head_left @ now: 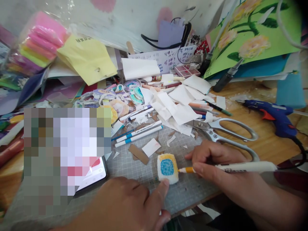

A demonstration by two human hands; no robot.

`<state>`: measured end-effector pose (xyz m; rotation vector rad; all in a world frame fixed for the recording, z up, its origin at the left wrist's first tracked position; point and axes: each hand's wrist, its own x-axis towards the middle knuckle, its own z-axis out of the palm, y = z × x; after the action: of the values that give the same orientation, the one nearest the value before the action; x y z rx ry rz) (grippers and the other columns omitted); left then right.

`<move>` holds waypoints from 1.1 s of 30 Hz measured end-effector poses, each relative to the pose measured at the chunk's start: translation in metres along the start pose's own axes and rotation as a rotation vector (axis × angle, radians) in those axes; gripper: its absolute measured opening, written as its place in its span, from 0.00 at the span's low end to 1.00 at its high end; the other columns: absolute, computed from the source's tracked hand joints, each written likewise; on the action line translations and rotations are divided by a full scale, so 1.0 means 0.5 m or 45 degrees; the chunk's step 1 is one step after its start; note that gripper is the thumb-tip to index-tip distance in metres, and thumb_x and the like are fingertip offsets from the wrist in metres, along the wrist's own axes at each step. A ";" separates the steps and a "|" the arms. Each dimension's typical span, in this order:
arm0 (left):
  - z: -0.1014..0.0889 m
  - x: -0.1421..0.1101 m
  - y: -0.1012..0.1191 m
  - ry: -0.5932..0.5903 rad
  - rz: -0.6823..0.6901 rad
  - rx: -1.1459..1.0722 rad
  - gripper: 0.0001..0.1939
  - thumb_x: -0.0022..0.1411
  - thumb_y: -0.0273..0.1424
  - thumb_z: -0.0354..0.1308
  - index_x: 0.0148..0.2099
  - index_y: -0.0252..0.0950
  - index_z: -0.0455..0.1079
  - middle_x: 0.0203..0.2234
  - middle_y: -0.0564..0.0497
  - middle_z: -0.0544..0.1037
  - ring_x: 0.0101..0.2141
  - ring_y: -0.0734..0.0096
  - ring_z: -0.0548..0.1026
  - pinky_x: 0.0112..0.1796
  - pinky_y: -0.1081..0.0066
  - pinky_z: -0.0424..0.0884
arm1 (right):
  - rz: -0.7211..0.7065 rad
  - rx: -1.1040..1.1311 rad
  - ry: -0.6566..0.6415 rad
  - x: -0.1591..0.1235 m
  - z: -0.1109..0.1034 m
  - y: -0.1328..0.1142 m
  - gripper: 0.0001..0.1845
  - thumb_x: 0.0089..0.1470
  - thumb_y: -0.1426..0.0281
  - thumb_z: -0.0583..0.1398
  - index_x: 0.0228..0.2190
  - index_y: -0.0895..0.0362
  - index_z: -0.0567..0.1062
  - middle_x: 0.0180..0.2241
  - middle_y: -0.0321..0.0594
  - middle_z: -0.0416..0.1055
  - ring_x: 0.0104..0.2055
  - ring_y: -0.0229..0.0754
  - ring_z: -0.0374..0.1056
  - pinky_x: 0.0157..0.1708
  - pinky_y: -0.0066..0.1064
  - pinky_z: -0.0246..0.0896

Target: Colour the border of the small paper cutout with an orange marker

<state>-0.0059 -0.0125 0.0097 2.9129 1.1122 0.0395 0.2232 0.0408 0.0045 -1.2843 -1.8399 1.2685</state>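
Observation:
A small white paper piece [167, 167] with a blue centre and yellow-orange border lies on the grey cutting mat [134, 163]. My left hand [125, 205] rests on the mat with its fingers curled. Its index fingertip presses the piece's lower edge. My right hand [214, 162] is closed round an orange-tipped white marker [231, 167], whose tip touches the right edge of the piece.
Large scissors [228, 133] lie just behind my right hand. A blue glue gun [274, 117] sits at the right. Markers [138, 133], paper scraps [178, 106] and a cardboard strip [138, 154] litter the mat. A phone [95, 175] lies at the left.

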 end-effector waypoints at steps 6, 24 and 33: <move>0.002 -0.003 -0.001 0.016 0.019 0.004 0.16 0.63 0.34 0.48 0.50 0.34 0.67 0.17 0.55 0.76 0.16 0.67 0.73 0.16 0.70 0.65 | 0.006 -0.015 0.025 0.002 -0.001 0.004 0.09 0.52 0.67 0.58 0.22 0.53 0.67 0.23 0.37 0.70 0.34 0.48 0.69 0.22 0.30 0.59; 0.005 -0.003 -0.002 -0.028 0.022 -0.019 0.18 0.61 0.36 0.52 0.52 0.35 0.66 0.19 0.54 0.77 0.17 0.66 0.74 0.17 0.70 0.66 | 0.061 0.008 0.076 0.013 0.003 -0.003 0.09 0.51 0.67 0.58 0.21 0.54 0.67 0.21 0.34 0.66 0.23 0.38 0.60 0.20 0.28 0.55; 0.001 -0.003 -0.002 -0.046 0.037 -0.013 0.19 0.58 0.37 0.55 0.50 0.33 0.68 0.17 0.55 0.76 0.14 0.65 0.73 0.14 0.69 0.65 | 0.105 -0.008 0.021 0.015 0.003 -0.011 0.09 0.50 0.66 0.58 0.21 0.54 0.67 0.20 0.34 0.66 0.22 0.39 0.59 0.20 0.29 0.53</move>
<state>-0.0076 -0.0130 0.0090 2.9082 1.0610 -0.0072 0.2168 0.0467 0.0086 -1.3827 -1.7969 1.2921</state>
